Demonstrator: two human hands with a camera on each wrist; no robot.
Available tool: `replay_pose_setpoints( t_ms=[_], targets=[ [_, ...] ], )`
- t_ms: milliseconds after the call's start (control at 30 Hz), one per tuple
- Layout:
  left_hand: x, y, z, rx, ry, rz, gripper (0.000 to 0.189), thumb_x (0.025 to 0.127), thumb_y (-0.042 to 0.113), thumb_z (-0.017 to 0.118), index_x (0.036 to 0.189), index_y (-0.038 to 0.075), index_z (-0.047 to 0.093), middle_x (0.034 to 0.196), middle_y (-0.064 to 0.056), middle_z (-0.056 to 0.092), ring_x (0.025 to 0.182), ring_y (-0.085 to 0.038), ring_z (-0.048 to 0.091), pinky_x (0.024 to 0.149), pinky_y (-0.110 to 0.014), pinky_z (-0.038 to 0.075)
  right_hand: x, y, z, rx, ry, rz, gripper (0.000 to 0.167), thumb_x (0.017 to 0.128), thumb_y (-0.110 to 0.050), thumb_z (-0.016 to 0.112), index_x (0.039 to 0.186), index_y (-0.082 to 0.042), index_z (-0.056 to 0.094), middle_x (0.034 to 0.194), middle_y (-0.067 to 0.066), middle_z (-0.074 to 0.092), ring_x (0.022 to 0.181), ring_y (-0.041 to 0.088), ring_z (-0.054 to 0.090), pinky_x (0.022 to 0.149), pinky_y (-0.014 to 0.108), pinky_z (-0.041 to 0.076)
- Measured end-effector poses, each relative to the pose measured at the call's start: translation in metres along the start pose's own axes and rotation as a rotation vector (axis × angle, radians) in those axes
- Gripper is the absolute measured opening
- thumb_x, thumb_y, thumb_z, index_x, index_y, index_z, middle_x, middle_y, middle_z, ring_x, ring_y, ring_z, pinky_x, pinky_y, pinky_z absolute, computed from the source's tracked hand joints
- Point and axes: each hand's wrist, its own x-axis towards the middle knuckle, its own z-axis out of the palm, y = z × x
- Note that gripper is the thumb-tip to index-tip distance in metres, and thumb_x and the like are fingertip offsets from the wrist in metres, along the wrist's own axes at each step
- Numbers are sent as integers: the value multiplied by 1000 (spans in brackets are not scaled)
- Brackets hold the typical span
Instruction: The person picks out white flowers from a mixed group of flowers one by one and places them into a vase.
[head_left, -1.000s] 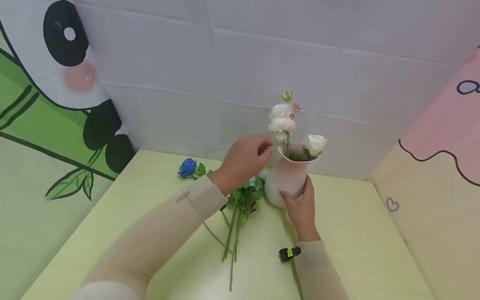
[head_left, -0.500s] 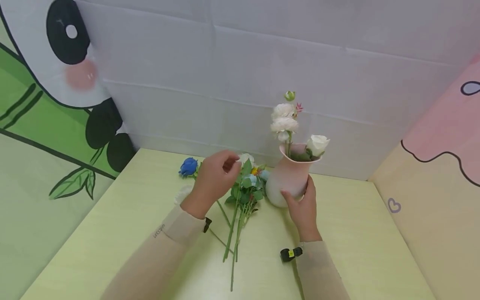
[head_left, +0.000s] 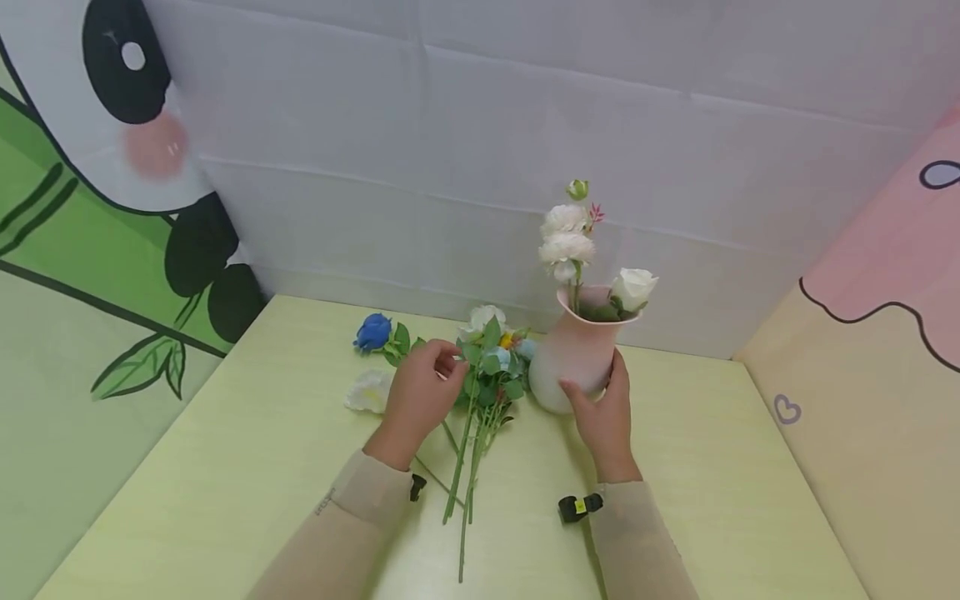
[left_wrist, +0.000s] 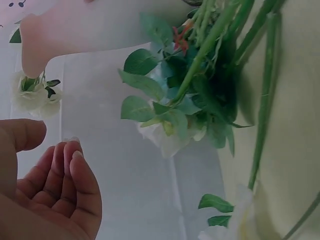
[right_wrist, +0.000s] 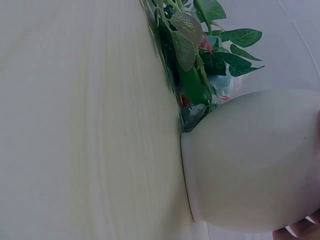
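Observation:
A pink-and-white vase [head_left: 573,362] stands upright on the table, and my right hand [head_left: 603,417] grips its lower right side. Inside the vase are a tall stem of white flowers [head_left: 566,247] with a green bud and a white rose [head_left: 634,287] leaning on the rim. My left hand [head_left: 423,396] hovers over the flowers on the table, fingers loosely bent and thumb apart. The left wrist view shows nothing in the left hand [left_wrist: 60,185]. Just right of it lies a heap of green-stemmed flowers [head_left: 491,367], with white and pale blue blooms.
A blue rose [head_left: 373,332] and a white flower [head_left: 368,392] lie left of the heap. Several green stems [head_left: 467,492] point toward the table's front. Behind the table [head_left: 705,467] hangs a grey-white backdrop [head_left: 337,167]; patterned panels stand at both sides.
My left hand has moved away from the vase's mouth, leftward and down, to above the flowers on the table. My right hand has stayed on the vase.

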Motion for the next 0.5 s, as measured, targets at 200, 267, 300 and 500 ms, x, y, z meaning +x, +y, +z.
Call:
replay_pose_setpoints(
  t_ms=[200,267,300,500],
  targets=[
    [-14,-12,7,-23,7,-91,23,99,25,71,117,11,69,95,3,65,84,-16,62,73,-37,55,0,-3,1,-1,0,-4,99,90,-39,82,162,-8,23,160,15,34,145,31,37,118,53,32],
    [-18,-14,9,-33,13,-109,22,99,24,72,116,11,69,94,3,65,84,-16,62,73,-37,55,0,-3,2,-2,-3,2,100,90,-39,82,163,-8,22,160,15,34,145,31,37,118,54,32],
    [-21,-14,10,-39,12,-114,22,99,24,72,116,11,70,94,3,65,84,-16,62,73,-37,55,0,-3,2,-3,-4,3,100,90,-39,82,163,-8,22,160,15,34,146,31,37,118,53,32],
    [-28,-16,17,-49,5,-103,20,97,22,73,114,10,70,94,2,65,83,-15,63,74,-37,56,1,-3,1,-6,1,8,100,90,-36,83,163,-7,21,161,16,33,146,32,36,119,53,31]
  ],
)
